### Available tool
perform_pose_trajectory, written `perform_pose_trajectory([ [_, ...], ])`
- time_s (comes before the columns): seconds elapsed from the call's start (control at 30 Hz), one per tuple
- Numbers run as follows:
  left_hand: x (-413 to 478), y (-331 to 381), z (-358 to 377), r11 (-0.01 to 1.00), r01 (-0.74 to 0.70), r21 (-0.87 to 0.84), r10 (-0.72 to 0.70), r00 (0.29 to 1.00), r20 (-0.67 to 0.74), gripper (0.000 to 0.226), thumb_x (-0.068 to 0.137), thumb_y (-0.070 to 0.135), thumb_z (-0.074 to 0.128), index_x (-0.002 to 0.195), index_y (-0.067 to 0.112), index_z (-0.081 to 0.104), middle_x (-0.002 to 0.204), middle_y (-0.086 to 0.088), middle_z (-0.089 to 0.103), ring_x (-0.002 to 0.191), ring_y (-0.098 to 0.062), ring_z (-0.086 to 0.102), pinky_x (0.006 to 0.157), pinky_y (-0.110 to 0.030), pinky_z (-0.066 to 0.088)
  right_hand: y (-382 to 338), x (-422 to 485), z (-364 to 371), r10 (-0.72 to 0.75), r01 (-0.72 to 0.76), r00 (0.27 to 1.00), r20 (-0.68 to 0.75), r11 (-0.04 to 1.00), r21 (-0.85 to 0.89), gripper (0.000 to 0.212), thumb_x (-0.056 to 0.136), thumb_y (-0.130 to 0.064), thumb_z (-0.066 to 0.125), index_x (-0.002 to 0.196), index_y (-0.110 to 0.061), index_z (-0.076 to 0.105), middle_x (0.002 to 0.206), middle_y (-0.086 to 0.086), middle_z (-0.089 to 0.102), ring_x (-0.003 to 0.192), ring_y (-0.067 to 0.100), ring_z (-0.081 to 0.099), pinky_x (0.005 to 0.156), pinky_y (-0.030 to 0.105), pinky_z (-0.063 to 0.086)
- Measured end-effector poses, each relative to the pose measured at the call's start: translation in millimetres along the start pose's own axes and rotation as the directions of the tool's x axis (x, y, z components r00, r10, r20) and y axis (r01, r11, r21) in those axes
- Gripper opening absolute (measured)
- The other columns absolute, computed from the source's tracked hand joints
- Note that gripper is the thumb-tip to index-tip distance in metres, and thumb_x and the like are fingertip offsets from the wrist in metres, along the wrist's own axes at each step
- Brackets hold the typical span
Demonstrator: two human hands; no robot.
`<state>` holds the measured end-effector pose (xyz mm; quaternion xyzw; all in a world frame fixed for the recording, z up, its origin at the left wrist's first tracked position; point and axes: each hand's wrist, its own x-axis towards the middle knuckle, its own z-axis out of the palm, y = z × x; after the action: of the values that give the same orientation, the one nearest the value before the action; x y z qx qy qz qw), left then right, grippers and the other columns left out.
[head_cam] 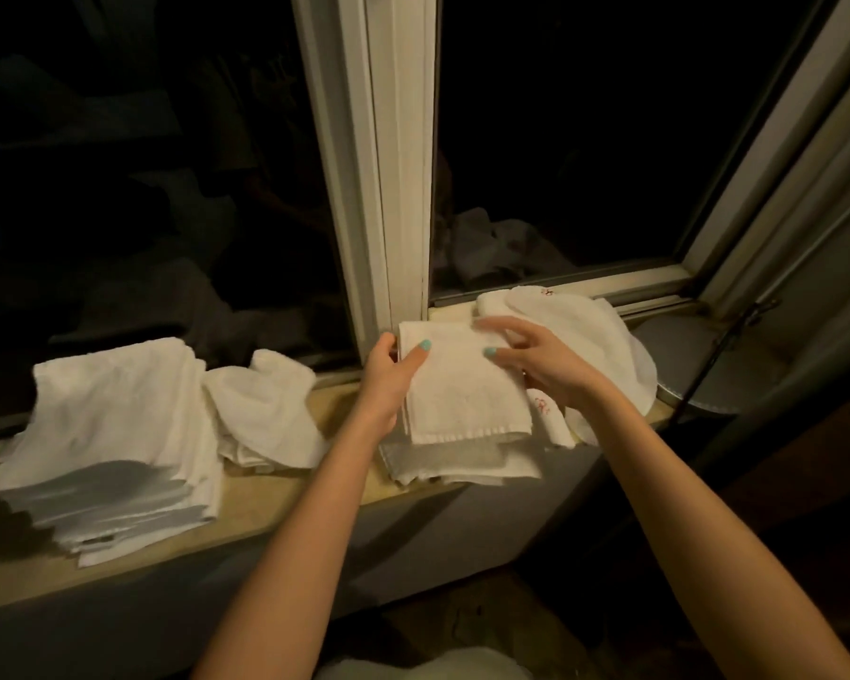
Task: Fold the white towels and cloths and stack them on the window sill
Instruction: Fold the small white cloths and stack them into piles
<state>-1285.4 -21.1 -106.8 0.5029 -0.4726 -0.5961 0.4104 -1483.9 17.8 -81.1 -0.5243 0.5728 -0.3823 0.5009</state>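
1. At the far left, a tall stack of folded white cloths is sitting on the window sill. Its layers are fanning out toward the sill's front edge.
2. Just beside it, a loose cloth is lying rumpled and is not squarely folded.
3. The left hand is pinching the left edge of the folded towel. The thumb is lying on top.
4. The folded towel is resting on a small stack in front of the window frame.
5. The right hand is hovering over the towel's right side with fingers spread. The thumb tip appears to be touching the towel.
6. Behind that hand, an embroidered cloth is lying unfolded.
7. At the far right, a round metal object is occupying the sill's end.

Hazards:
- The towel is sitting skewed on the small stack. Releasing it this way is likely to leave an uneven pile that leans.
- The small stack is reaching the sill's front edge, so a push toward the person could tip it off.
- The tall stack is looking uneven, and a nudge could slide its layers.

Visibility limits:
- The left fingers are hidden behind the towel.
- The right fingers are blurred, so their contact cannot be confirmed.
- The glass is showing only darkness and faint reflections.
- White fabric is cut off at the bottom edge.
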Motion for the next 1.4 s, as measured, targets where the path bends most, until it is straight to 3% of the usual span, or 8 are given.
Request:
perform_pose_trajectory([
  [0.17, 2, -5, 19, 0.987, -0.08, 0.139, 0.055, 0.983, 0.177, 0.085, 0.087, 0.01, 0.069, 0.149, 0.036, 0.018, 0.129, 0.002, 0.049, 0.116, -0.017, 0.055, 0.076, -0.025, 0.058, 10, 14, -28, 0.01, -0.033, 0.993, -0.121, 0.981, -0.19, 0.027, 0.095, -0.008, 0.054, 0.116, -0.017, 0.068, 0.121, -0.004, 0.055, 0.122, 0.02, 0.05, 0.104, 0.038, 0.044],
  [0.3, 5, -5, 35, 0.949, -0.129, 0.287, 0.096, 0.987, 0.127, 0.044, 0.088, 0.007, 0.066, 0.129, 0.019, 0.057, 0.134, -0.001, 0.053, 0.104, -0.007, 0.056, 0.078, -0.014, 0.052, 25, 27, -45, -0.016, -0.027, 0.994, -0.105, 0.921, -0.39, 0.028, 0.095, -0.017, 0.057, 0.12, -0.029, 0.063, 0.123, -0.01, 0.051, 0.114, 0.009, 0.046, 0.092, 0.025, 0.039],
  [0.47, -2, -24, 34, 0.891, -0.101, 0.444, 0.054, 0.992, 0.117, 0.043, 0.086, 0.017, 0.07, 0.127, 0.022, 0.058, 0.128, 0.005, 0.056, 0.119, -0.017, 0.054, 0.101, -0.039, 0.048, 37, 37, -44, 0.046, -0.056, 0.998, -0.033, 0.736, -0.674, 0.028, 0.093, -0.03, 0.058, 0.118, -0.041, 0.06, 0.132, -0.002, 0.052, 0.104, 0.013, 0.05, 0.087, 0.027, 0.041],
  [0.7, -20, -10, -12, 0.758, -0.163, 0.632, 0.313, 0.94, -0.133, 0.034, 0.091, 0.021, 0.062, 0.125, 0.025, 0.058, 0.114, 0.009, 0.053, 0.099, -0.01, 0.059, 0.083, -0.03, 0.052, 12, 42, -18, -0.326, 0.183, 0.943, -0.065, 0.673, -0.717, 0.028, 0.095, -0.022, 0.054, 0.12, -0.021, 0.064, 0.136, 0.009, 0.046, 0.125, 0.027, 0.041, 0.103, 0.035, 0.036],
  [0.93, -45, -6, -121, 0.71, -0.057, 0.701, 0.41, 0.844, -0.346, 0.022, 0.092, 0.012, 0.06, 0.112, 0.018, 0.065, 0.114, 0.001, 0.058, 0.107, -0.016, 0.058, 0.086, -0.023, 0.043, -21, 28, 77, -0.466, 0.518, 0.852, 0.238, 0.686, -0.511, 0.023, 0.095, -0.026, 0.055, 0.114, -0.019, 0.066, 0.108, -0.003, 0.062, 0.097, 0.009, 0.055, 0.084, 0.023, 0.045],
  [1.07, -66, -18, -154, 0.695, -0.113, 0.71, 0.375, 0.9, -0.224, 0.026, 0.092, 0.008, 0.059, 0.116, 0.017, 0.064, 0.116, 0.005, 0.054, 0.106, -0.011, 0.054, 0.082, -0.01, 0.039, -11, 31, 139, -0.341, 0.451, 0.888, 0.307, 0.774, -0.444, 0.028, 0.094, -0.027, 0.058, 0.119, -0.018, 0.063, 0.108, 0.0, 0.065, 0.091, 0.009, 0.059, 0.081, 0.025, 0.051],
  [1.23, -70, -27, -189, 0.397, -0.151, 0.905, 0.239, 0.969, 0.057, 0.041, 0.092, 0.014, 0.06, 0.131, 0.024, 0.056, 0.14, 0.004, 0.046, 0.127, -0.016, 0.043, 0.106, -0.031, 0.036, 19, 29, 195, -0.171, 0.389, 0.904, 0.391, 0.71, -0.588, 0.034, 0.092, -0.037, 0.059, 0.119, -0.018, 0.063, 0.113, -0.001, 0.061, 0.093, 0.012, 0.057, 0.085, 0.028, 0.051],
  [1.4, -61, -29, -192, 0.208, -0.213, 0.955, 0.159, 0.97, 0.182, 0.046, 0.094, 0.016, 0.056, 0.139, 0.025, 0.049, 0.153, 0.006, 0.032, 0.138, -0.017, 0.028, 0.112, -0.031, 0.026, 39, 19, 216, -0.244, 0.392, 0.919, 0.309, 0.636, -0.665, 0.04, 0.087, -0.041, 0.061, 0.121, -0.022, 0.057, 0.115, -0.002, 0.051, 0.103, 0.015, 0.047, 0.089, 0.033, 0.045],
])
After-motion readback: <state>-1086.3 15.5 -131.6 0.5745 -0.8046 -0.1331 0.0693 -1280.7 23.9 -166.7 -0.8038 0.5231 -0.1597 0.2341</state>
